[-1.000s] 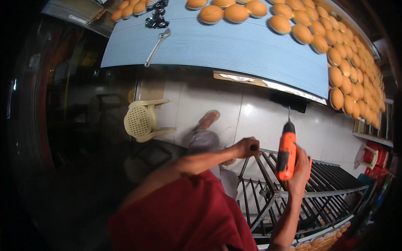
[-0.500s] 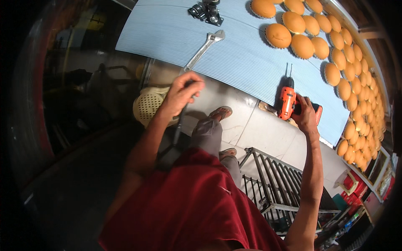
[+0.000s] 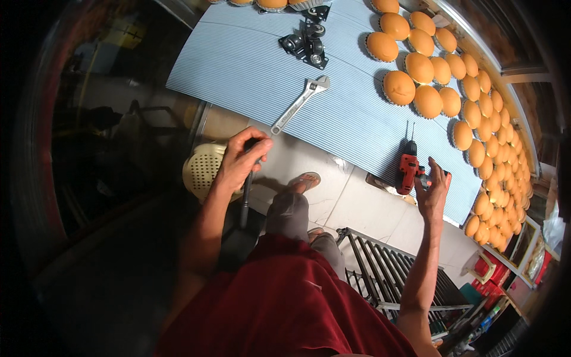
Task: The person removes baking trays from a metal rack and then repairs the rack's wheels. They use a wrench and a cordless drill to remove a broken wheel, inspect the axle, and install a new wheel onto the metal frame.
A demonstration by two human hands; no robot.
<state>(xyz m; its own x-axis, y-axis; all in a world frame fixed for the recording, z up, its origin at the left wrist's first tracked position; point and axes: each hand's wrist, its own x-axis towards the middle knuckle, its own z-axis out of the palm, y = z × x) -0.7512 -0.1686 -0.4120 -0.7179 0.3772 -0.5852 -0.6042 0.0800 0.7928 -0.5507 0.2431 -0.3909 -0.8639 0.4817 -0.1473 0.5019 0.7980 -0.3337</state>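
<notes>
My left hand is closed around a long dark rod, which hangs down past the table's near edge. Over the handle of an orange-and-black cordless drill is my right hand, thumb and fingers spread apart. The drill lies on the ribbed light-blue tabletop with a thin bit pointing away from me. An adjustable wrench rests near the table edge, beyond my left hand. Farther back sits a cluster of black caster wheels.
Rows of orange-brown buns in foil cups cover the table's far and right side. A cream perforated plastic stool stands at left. Below my right arm is a dark metal slatted rack on the tiled floor.
The view has shifted, so the table's things sit lower in the picture. My left hand has drawn back toward me with the rod. My right hand's fingers look more spread beside the drill.
</notes>
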